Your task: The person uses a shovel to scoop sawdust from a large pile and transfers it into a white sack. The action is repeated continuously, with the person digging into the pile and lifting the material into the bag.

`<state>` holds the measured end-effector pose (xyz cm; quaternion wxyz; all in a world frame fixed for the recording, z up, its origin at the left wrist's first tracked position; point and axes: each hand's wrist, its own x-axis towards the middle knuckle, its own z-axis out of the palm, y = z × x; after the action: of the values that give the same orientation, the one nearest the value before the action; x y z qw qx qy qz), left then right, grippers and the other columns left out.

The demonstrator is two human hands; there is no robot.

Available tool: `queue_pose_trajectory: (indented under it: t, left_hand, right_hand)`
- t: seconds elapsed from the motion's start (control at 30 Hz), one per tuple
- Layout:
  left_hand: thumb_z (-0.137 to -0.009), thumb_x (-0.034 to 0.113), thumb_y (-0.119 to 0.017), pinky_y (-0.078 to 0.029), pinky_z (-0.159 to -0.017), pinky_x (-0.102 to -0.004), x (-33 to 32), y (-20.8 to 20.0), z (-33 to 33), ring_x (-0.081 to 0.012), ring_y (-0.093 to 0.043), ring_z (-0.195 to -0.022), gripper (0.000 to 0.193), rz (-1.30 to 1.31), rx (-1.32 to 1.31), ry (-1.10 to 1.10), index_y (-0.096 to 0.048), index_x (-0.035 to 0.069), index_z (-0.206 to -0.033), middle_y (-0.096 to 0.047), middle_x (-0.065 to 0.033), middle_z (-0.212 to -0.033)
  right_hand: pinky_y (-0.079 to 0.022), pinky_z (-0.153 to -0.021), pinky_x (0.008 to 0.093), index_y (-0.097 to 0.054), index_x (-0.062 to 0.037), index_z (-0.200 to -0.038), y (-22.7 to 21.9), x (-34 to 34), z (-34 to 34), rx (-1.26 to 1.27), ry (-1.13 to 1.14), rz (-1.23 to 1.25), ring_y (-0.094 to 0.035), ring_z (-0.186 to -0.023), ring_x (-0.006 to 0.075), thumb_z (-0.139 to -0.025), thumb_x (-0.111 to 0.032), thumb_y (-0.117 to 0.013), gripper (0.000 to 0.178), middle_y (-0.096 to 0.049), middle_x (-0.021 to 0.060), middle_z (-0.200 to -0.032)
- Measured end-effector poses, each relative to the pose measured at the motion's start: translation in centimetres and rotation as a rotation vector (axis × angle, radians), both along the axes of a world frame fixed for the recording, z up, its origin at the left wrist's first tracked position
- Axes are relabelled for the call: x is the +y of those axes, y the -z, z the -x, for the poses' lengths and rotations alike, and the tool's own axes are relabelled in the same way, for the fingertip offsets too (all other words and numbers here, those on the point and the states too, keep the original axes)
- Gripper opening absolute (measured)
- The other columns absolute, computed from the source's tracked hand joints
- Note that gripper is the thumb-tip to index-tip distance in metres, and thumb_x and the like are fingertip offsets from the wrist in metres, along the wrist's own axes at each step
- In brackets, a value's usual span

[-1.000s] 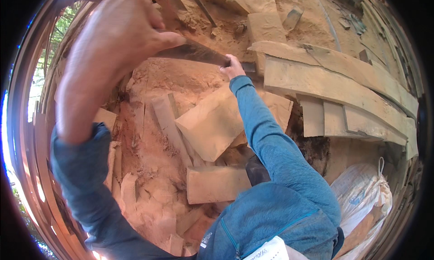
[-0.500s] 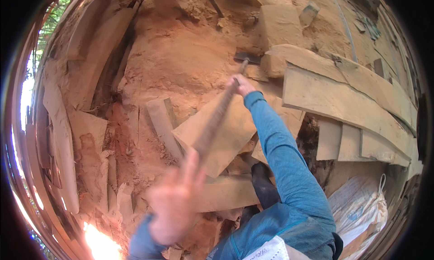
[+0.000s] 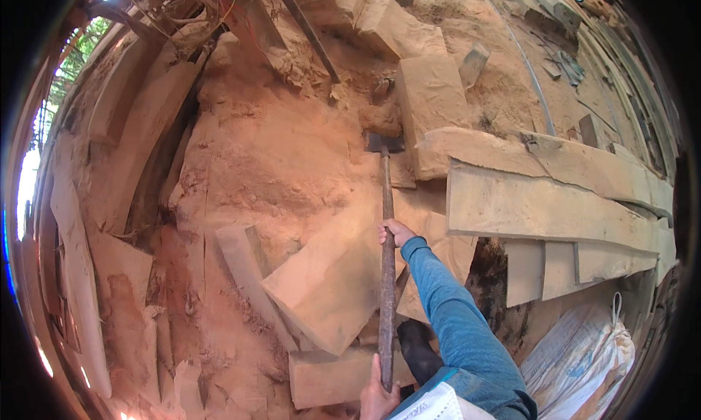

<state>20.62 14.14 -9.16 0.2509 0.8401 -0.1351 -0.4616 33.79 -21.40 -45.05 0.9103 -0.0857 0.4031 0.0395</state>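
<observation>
Holding one long-handled tool (image 3: pixel 388 274) with both hands. Right hand (image 3: pixel 396 233) is closed around the shaft, roughly mid-length. Left hand (image 3: pixel 377 392) is wrapped on the near end, thumb up along the wood, and runs into the lower edge of view; its fingers are mostly hidden.

Tool sits center frame, shaft pointing almost straight away from the body. Dark metal blade (image 3: pixel 385 144) is down on the sawdust-covered ground (image 3: pixel 281 150), just left of a squared timber block (image 3: pixel 434 91); can't tell if they touch. Shaft passes over the right side of a large tilted block (image 3: pixel 318 274).

Around it: short beam (image 3: pixel 332 380) lies crosswise near the left hand, dark boot (image 3: pixel 418 354) just right of the shaft's lower part. Long planks (image 3: pixel 540 201) lie stacked to the right, white sack (image 3: pixel 577 361) at lower right, partly see-through. Dark bar (image 3: pixel 310 36) slants beyond the blade, apart from it. Right sleeve (image 3: pixel 453 310) is blue.
</observation>
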Motion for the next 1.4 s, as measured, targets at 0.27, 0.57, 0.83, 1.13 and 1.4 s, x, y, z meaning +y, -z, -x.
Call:
queue_pose_trajectory:
  t: [0.27, 0.57, 0.83, 1.13, 1.4]
  left_hand:
    - [-0.085, 0.008, -0.067, -0.055, -0.077, -0.0362, -7.2, 10.7, -3.8, -0.0329, -0.070, -0.086, 0.066, 0.302, -0.042, -0.336, -0.043, 0.010, -0.146, -0.069, -0.0210, -0.104]
    - [-0.085, 0.018, -0.069, -0.054, -0.081, -0.0399, -5.1, 20.9, -5.9, -0.0323, -0.070, -0.096, 0.061, 0.009, -0.046, -0.292, -0.048, 0.010, -0.142, -0.069, -0.0220, -0.105]
    - [-0.086, 0.017, -0.069, -0.054, -0.075, -0.0451, -2.8, 26.7, 0.0, -0.0421, -0.068, -0.090, 0.049, 0.240, -0.153, -0.405, -0.056, 0.009, -0.132, -0.068, -0.0252, -0.098]
    - [-0.085, 0.014, -0.069, -0.053, -0.070, -0.0450, -8.3, 23.1, -8.0, -0.0406, -0.068, -0.083, 0.047, 0.084, -0.208, -0.325, -0.059, 0.009, -0.130, -0.068, -0.0257, -0.095]
    - [-0.083, 0.010, -0.069, -0.054, -0.070, -0.0452, -3.8, 22.1, -6.3, -0.0400, -0.068, -0.081, 0.048, 0.196, -0.286, -0.327, -0.059, 0.008, -0.130, -0.069, -0.0238, -0.092]
  right_hand:
    - [-0.044, -0.044, 0.0374, -0.049, -0.0058, -0.072, 3.5, -9.1, -7.1, 0.186, -0.051, 0.385, -0.046, -0.048, 0.0191, -0.085, -0.004, -0.050, 0.013, -0.046, 0.0053, -0.059]
    - [-0.044, -0.044, 0.0354, -0.049, -0.0077, -0.074, 10.4, -7.8, -8.4, 0.190, 0.010, 0.354, -0.046, -0.047, 0.0183, -0.088, -0.008, -0.056, 0.015, -0.047, 0.0043, -0.058]
    - [-0.045, -0.046, 0.0343, -0.049, -0.0101, -0.072, 9.9, -5.5, -5.1, 0.319, -0.120, 0.546, -0.050, -0.045, 0.0182, -0.092, -0.017, -0.056, 0.023, -0.049, 0.0030, -0.058]
    - [-0.047, -0.047, 0.0353, -0.051, -0.0086, -0.077, 8.2, -11.6, -12.9, 0.298, -0.016, 0.603, -0.051, -0.047, 0.0201, -0.094, -0.021, -0.064, 0.025, -0.052, 0.0052, -0.059]
    - [-0.048, -0.047, 0.0366, -0.049, -0.0078, -0.081, 6.5, -6.8, -10.2, 0.300, -0.057, 0.650, -0.052, -0.049, 0.0192, -0.095, -0.021, -0.061, 0.023, -0.050, 0.0048, -0.060]
